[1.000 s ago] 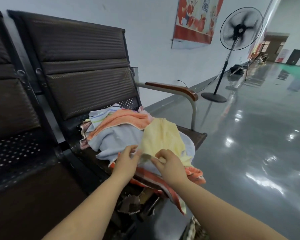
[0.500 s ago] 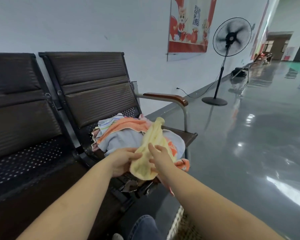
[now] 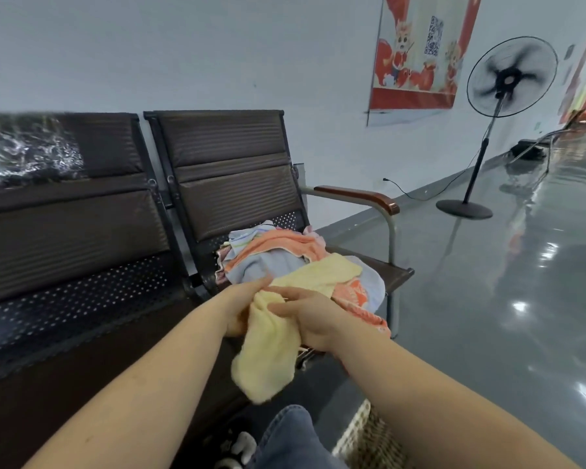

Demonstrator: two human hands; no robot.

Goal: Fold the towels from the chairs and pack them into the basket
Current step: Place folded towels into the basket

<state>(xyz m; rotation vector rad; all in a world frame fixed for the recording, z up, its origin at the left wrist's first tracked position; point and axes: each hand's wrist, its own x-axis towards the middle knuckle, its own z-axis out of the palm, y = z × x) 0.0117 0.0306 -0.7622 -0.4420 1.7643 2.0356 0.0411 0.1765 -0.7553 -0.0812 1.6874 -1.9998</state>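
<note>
Both hands meet at the frame's centre on one yellow towel point(image 3: 268, 346). The left hand point(image 3: 241, 309) grips its upper part from the 9 o'clock side, fingers curled into the cloth; the right hand point(image 3: 312, 323) pinches it from 3 o'clock, thumb and fingers closed on the fabric. One end of the towel hangs loose toward 6 o'clock, unfolded and bunched; the other end trails up toward 1 o'clock and lies on the pile point(image 3: 285, 262).

That pile, of orange, pale blue and striped towels, sits heaped on the chair point(image 3: 230, 184) at 12 o'clock from the hands, none of it folded. The neighbouring chair seat at 9 o'clock shows no towels.

The basket point(image 3: 369, 438), a woven rim at 5 o'clock near the bottom edge, is only partly in view beside a jeans-clad knee point(image 3: 285, 434); I cannot tell what it holds.

By my reading the task is near its start, or at least far from its end: this towel is lifted but not yet squared or folded, and the whole heap remains to be folded and packed. The next step looks to be finding two corners and spreading the cloth flat.

A fan point(image 3: 508, 79) stands at 2 o'clock by the wall.
</note>
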